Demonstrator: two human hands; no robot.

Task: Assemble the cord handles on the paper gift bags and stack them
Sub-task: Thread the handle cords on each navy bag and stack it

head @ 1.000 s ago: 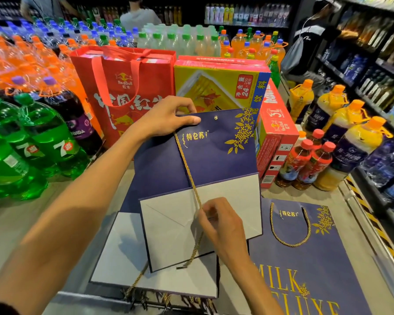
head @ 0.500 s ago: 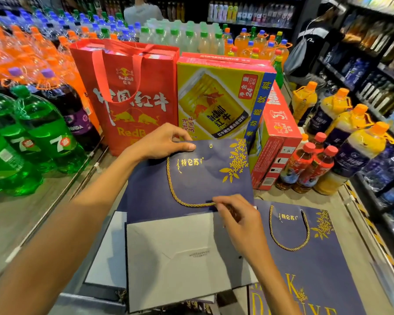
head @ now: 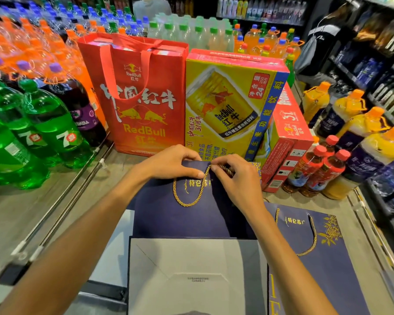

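A flat navy gift bag [head: 168, 219] lies in front of me, its grey folded bottom [head: 191, 269] nearest me. A gold cord [head: 187, 201] hangs in a loop from the bag's top edge. My left hand [head: 171, 162] grips that top edge, thumb pressed on the bag's face. My right hand [head: 234, 176] pinches the cord's free end at the top edge, right beside my left thumb. To the right lies a finished navy bag [head: 328, 269] with its own gold cord handle [head: 309, 244].
A red Red Bull bag [head: 141, 96] and a yellow Red Bull carton [head: 228, 105] stand just behind the bag. Green soda bottles [head: 43, 123] crowd the left, orange-capped bottles [head: 359, 137] the right. A person [head: 321, 42] stands at the shelves, back right.
The bag has dropped lower and flatter. My right hand rose from the bag's middle to its top edge, carrying the cord end up beside my left hand; the cord now hangs in a short loop.
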